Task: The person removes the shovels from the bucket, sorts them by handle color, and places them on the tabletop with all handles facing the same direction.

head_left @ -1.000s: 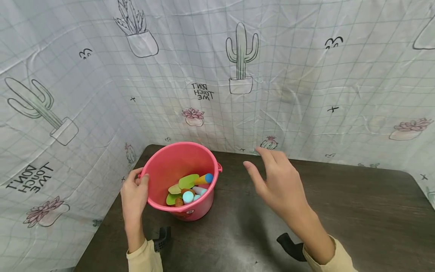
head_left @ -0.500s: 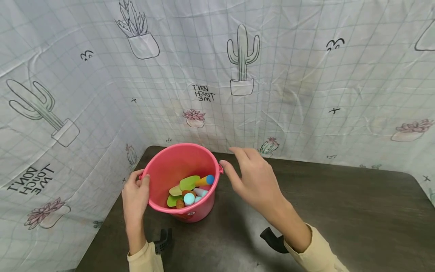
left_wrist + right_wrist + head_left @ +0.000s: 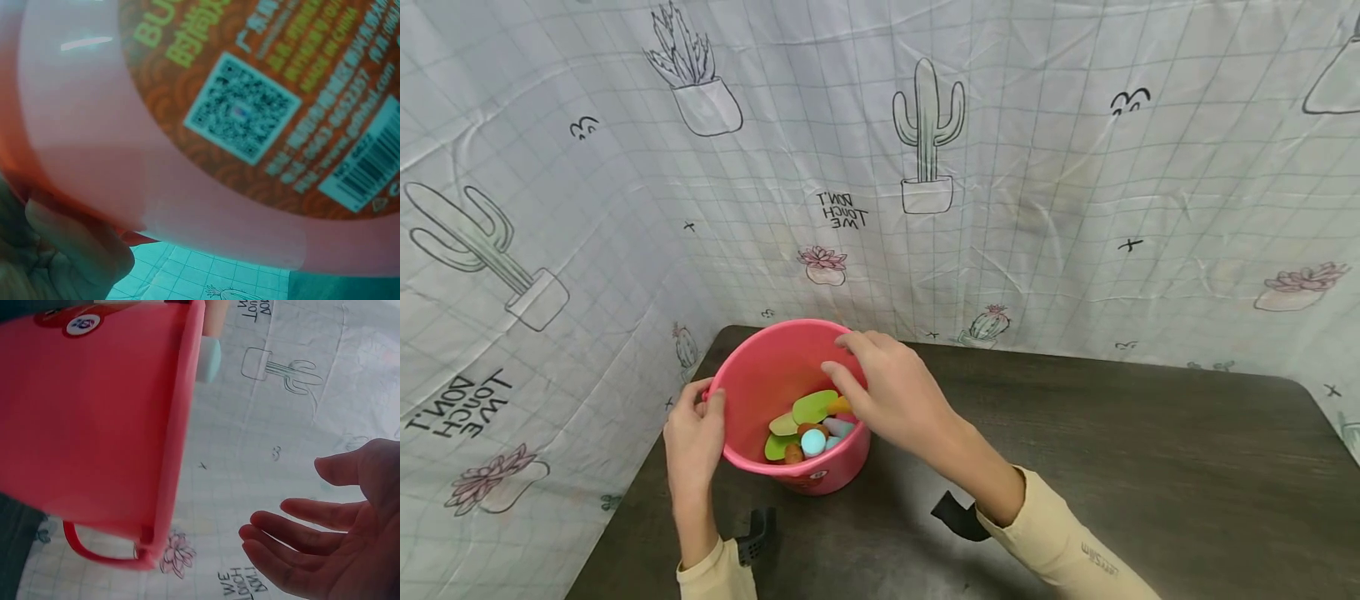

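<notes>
A pink plastic bucket (image 3: 842, 468) stands at the left of the dark table. My left hand (image 3: 695, 433) grips its left rim, thumb on the inner side and fingers outside; in the left wrist view those fingers (image 3: 81, 244) lie against the wall near a printed label (image 3: 262, 125). Above the right part of the bucket is my right hand (image 3: 898, 392), holding nothing, with fingers spread in the right wrist view. Inside lie green scoop-like pieces (image 3: 815, 407), a light blue round-ended piece (image 3: 813, 442), brown bits (image 3: 793, 453) and an orange-yellow piece (image 3: 840, 406), partly hidden by the right hand.
Dark table surface (image 3: 1112, 467) stretches to the right. A white cloth with cactus drawings (image 3: 1037, 167) hangs behind and along the left. The bucket's pink handle (image 3: 100, 555) hangs at its side in the right wrist view. Black wrist mounts (image 3: 961, 517) sit below both hands.
My right hand has moved left, from beside the bucket to over its right rim, and now covers part of the orange-yellow piece. The left hand keeps its grip.
</notes>
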Demonstrator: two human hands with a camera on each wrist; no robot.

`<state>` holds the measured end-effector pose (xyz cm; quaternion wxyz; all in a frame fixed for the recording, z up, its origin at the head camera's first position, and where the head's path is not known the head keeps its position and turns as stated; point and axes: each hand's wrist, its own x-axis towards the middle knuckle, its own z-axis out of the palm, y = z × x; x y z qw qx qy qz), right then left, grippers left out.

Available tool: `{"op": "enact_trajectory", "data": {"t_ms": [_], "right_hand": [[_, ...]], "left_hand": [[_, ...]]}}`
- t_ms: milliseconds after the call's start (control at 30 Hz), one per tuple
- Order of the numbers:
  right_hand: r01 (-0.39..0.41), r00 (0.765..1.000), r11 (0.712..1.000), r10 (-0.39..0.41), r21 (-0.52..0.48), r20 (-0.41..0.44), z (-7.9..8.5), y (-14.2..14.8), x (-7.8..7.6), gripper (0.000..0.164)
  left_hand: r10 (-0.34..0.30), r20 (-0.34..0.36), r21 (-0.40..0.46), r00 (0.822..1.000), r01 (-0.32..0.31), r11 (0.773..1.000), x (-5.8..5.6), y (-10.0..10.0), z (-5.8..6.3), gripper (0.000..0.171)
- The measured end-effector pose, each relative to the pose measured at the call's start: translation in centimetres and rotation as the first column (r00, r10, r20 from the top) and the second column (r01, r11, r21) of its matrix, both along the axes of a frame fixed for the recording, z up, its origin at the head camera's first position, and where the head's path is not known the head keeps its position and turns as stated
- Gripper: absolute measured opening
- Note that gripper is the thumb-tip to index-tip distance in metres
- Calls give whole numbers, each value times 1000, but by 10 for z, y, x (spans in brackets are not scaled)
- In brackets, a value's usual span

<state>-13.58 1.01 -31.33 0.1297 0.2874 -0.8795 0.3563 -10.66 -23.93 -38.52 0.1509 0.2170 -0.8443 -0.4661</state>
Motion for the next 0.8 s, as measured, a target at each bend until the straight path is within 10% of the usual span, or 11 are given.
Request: {"op": "enact_trajectory", "data": {"t_ms": [800], "right_hand": [[-138,983,986,125,97,131,-13,-36,-11,30]], "left_hand": [[0,-19,-17,1000,-1,1000,1,-1,-4,39]]}}
